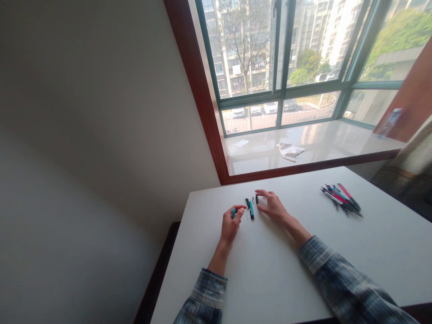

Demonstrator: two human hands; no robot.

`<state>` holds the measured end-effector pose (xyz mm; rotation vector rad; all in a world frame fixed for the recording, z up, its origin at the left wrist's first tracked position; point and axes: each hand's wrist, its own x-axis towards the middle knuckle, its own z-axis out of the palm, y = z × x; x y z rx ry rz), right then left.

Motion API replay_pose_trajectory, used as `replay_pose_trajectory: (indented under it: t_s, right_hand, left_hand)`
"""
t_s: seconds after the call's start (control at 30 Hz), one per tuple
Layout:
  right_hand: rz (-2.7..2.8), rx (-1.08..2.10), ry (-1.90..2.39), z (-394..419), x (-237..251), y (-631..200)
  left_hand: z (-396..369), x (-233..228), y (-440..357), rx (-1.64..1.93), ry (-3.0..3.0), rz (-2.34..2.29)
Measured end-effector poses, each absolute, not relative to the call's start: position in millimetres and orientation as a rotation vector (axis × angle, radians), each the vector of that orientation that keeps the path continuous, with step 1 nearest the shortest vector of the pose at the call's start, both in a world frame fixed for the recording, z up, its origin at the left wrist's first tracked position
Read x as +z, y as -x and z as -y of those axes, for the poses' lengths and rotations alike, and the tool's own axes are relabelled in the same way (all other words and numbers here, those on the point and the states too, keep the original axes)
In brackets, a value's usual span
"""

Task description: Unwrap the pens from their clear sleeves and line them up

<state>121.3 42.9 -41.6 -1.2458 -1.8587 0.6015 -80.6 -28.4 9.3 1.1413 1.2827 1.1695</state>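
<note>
Left hand [230, 226]: fingers pinched on small blue pen piece [233, 213]. Right hand [272, 205]: fingertips loosely spread, touching black pen part [257, 199]. Blue-black pen barrel [251, 209] lies between, on white table [270, 279].

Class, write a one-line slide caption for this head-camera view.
Left hand pinching a blue pen piece, right hand touching a small black part on a white table.

Both arms w/ blue-grey plaid shirt sleeves [340, 279], cuffs at wrists, hands bare.
</note>
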Motion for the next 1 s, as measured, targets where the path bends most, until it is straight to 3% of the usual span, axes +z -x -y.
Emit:
replay_pose_trajectory:
  t_s: [1.0]
  right_hand:
    - [1.979,0.607,1.253,-42.8,-38.4,-121.4]
  left_hand:
    - [26.6,4.7,79.5,1.197,-1.135,-1.236]
